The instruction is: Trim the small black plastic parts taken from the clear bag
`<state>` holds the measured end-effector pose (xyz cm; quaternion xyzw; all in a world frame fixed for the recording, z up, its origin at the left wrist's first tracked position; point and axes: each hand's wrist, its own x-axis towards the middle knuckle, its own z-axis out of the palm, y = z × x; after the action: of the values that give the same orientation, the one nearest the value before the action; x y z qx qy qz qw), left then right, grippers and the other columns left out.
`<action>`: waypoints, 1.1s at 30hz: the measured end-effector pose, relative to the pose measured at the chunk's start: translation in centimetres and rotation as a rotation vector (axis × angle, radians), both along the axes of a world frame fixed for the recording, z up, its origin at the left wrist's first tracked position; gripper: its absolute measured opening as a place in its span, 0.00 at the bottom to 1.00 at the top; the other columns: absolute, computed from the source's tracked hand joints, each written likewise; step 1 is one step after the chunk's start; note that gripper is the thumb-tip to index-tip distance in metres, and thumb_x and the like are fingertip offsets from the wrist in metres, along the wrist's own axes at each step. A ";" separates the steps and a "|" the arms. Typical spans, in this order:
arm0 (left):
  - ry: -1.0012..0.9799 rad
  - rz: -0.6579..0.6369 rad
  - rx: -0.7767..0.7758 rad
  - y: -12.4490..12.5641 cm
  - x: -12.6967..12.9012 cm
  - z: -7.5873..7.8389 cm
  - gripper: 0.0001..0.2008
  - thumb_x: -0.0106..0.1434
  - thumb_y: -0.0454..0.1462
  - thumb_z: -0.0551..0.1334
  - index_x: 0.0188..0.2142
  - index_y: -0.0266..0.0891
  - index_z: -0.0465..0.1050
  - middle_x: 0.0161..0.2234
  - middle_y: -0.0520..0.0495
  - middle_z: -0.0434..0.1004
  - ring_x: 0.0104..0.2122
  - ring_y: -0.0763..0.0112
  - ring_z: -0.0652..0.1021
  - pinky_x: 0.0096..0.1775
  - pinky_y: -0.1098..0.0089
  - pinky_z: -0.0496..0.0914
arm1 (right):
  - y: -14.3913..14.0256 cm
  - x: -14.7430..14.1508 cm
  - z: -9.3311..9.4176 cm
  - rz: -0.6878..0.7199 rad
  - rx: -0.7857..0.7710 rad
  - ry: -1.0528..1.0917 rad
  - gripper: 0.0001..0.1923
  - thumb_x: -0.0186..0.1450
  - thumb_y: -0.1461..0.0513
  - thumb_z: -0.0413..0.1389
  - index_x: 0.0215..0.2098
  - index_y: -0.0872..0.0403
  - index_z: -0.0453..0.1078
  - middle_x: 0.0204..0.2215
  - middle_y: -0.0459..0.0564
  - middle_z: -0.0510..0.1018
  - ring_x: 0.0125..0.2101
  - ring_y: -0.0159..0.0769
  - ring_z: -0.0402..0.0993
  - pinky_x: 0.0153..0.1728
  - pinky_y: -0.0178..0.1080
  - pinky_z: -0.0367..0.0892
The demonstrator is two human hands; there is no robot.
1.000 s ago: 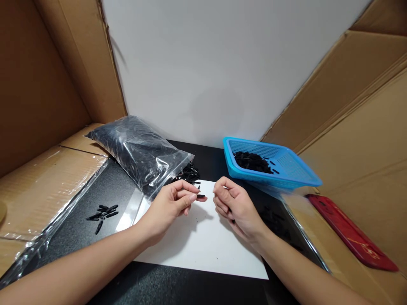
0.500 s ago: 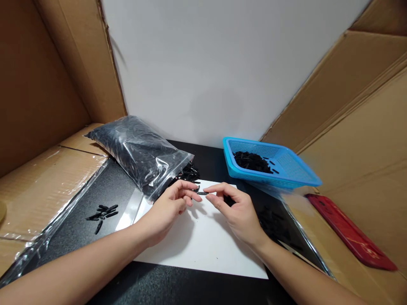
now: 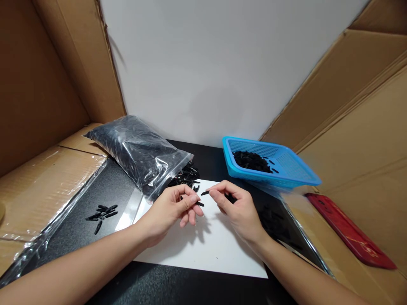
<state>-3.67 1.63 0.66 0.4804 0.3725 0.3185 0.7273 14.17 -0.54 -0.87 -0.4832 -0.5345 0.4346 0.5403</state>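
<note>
Over a white sheet [image 3: 203, 250], my left hand [image 3: 178, 203] pinches a small, slender black piece [image 3: 200, 203] between thumb and fingers, one end sticking out to the right. Its other fingers are loosely curled. My right hand [image 3: 233, 203] is closed on another slender black piece [image 3: 205, 192], whose tip points left toward the left hand. The two pieces are close together but apart. Behind the left hand, a heap of similar black pieces [image 3: 189, 173] spills from the mouth of a clear zip bag [image 3: 136, 148] full of them. What exactly the pieces are, I cannot tell.
A blue plastic basket [image 3: 295, 167] with a pile of black pieces stands at the back right. Several black pieces [image 3: 101, 216] lie on the dark tabletop at left, more [image 3: 276, 224] at right. A red flat object [image 3: 346, 231] rests on cardboard. Cardboard walls flank both sides.
My left thumb has closed against its fingers, and a black piece now shows in that pinch. The piece in my right hand has come apart from the left fingertips.
</note>
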 end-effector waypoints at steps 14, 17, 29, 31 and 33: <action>0.042 0.073 0.047 0.1 -0.2 0.1 0.10 0.58 0.39 0.67 0.35 0.37 0.70 0.25 0.53 0.75 0.24 0.78 0.68 0.27 0.74 0.55 | 0.1 -0.2 0.3 0.090 -0.004 -0.018 0.08 0.57 0.57 0.65 0.32 0.52 0.76 0.16 0.39 0.64 0.18 0.28 0.57 0.20 0.32 0.54; 0.045 0.069 0.073 0.1 -0.2 0.1 0.10 0.58 0.40 0.68 0.34 0.37 0.71 0.23 0.56 0.70 0.23 0.78 0.65 0.28 0.73 0.55 | -0.3 -0.3 0.4 0.063 0.106 -0.231 0.05 0.60 0.60 0.63 0.33 0.53 0.80 0.19 0.43 0.72 0.21 0.31 0.63 0.25 0.35 0.60; 0.051 0.108 0.084 -0.1 -0.4 -0.8 0.18 0.56 0.23 0.54 0.42 0.39 0.72 0.37 0.49 0.75 0.42 0.70 0.75 0.47 0.67 0.65 | -0.2 0.0 0.0 -0.078 0.220 -0.252 0.04 0.60 0.61 0.63 0.32 0.50 0.81 0.26 0.48 0.83 0.23 0.35 0.71 0.26 0.37 0.68; 0.006 0.094 0.058 -0.2 -0.2 -0.7 0.12 0.60 0.27 0.58 0.42 0.39 0.71 0.38 0.48 0.75 0.41 0.69 0.77 0.48 0.66 0.67 | -0.3 0.0 0.1 -0.080 0.211 -0.244 0.04 0.60 0.60 0.63 0.32 0.50 0.81 0.27 0.49 0.83 0.24 0.36 0.72 0.27 0.38 0.69; -0.039 0.074 0.029 -0.2 -0.2 -0.6 0.09 0.63 0.33 0.61 0.43 0.39 0.69 0.38 0.48 0.75 0.37 0.69 0.79 0.43 0.67 0.70 | -0.3 0.0 0.3 -0.083 0.190 -0.241 0.05 0.61 0.59 0.63 0.32 0.50 0.81 0.27 0.49 0.83 0.24 0.37 0.72 0.28 0.39 0.69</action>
<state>-3.86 1.45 0.10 0.4705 0.3711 0.3600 0.7151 14.22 -0.87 -0.61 -0.5000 -0.6138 0.2982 0.5332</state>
